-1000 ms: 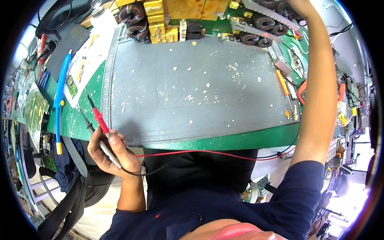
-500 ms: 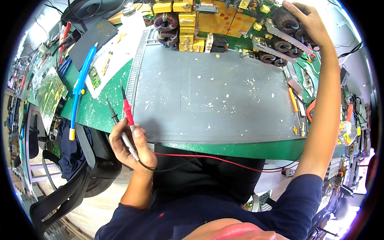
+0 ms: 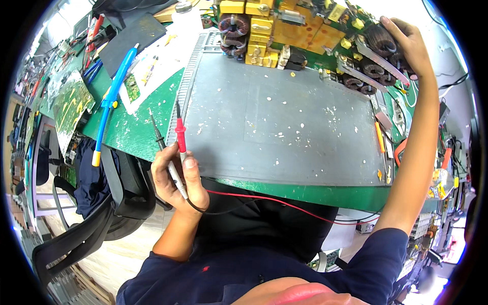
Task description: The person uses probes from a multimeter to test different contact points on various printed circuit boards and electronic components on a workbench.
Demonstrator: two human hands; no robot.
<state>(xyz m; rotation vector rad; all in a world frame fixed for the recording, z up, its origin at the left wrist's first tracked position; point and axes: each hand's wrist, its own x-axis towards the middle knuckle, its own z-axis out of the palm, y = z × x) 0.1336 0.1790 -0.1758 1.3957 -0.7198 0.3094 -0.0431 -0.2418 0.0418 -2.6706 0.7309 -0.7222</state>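
Note:
My left hand (image 3: 178,180) is closed around two test probes, one red-tipped (image 3: 180,133) and one black-tipped (image 3: 158,134), held side by side at the mat's near left edge with tips upward; leads hang below. My right arm reaches far forward, and my right hand (image 3: 409,46) grips the upper right part of a large circuit board (image 3: 300,35) at a dark wound coil (image 3: 380,40), some fingertips hidden. The board carries yellow blocks, copper coils and metal heatsinks. A grey mat (image 3: 274,127) with white flecks lies between my hands.
A green bench (image 3: 142,132) bears a blue tool (image 3: 112,91) and white paper (image 3: 173,56) at left, and an orange-handled screwdriver (image 3: 379,136) with cables at right. A black chair (image 3: 127,198) stands at lower left. Cluttered electronics line both sides.
The view has shifted, moving the bench rightward in frame. My right hand, earlier at the top edge, now shows on the board's coil. My left hand still holds both probes.

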